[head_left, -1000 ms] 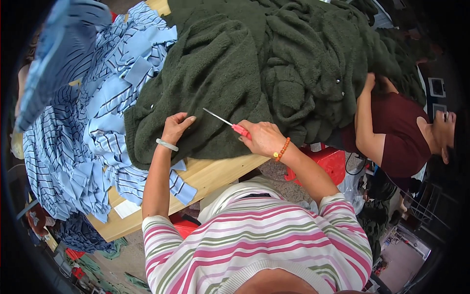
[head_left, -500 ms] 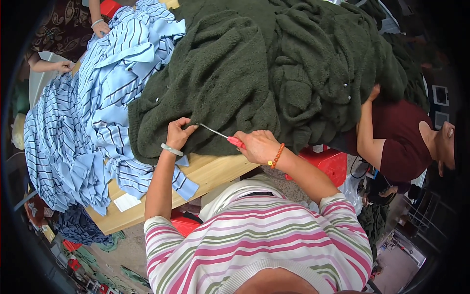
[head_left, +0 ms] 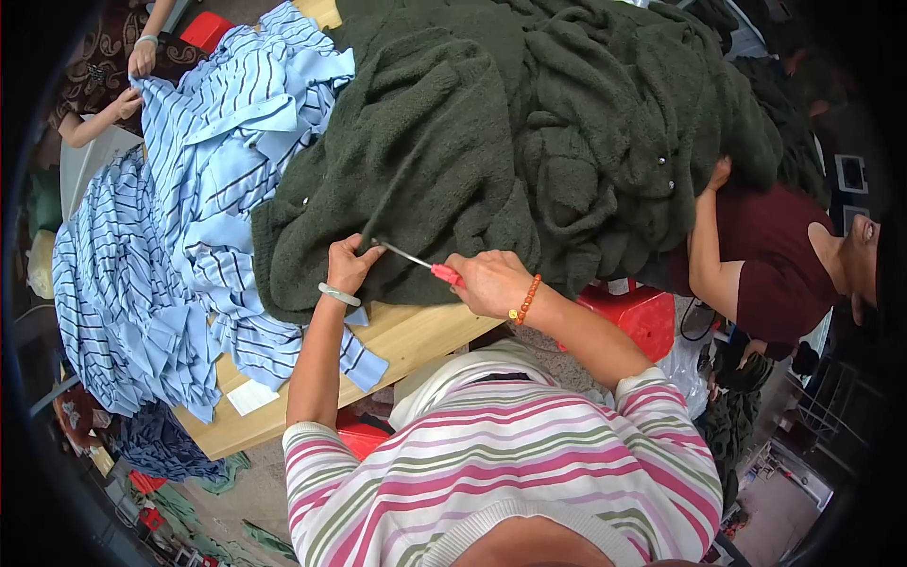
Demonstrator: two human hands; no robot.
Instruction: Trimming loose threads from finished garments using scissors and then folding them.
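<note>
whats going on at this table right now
A person in a striped sweater works on a dark green fleece garment heaped on a wooden table. The left hand pinches the fleece edge while the right hand holds red-handled scissors with the blades at the fabric. Blue striped shirts are piled to the left. Another person's hands hold those shirts at the far end, and a third person's hand rests on the fleece at right.

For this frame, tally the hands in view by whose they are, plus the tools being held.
Wearer's hands: 2, the left hand pinching the dark green fleece, the right hand holding the red-handled scissors
Other people's hands: 3
Scissors: 1
Total: 6
</note>
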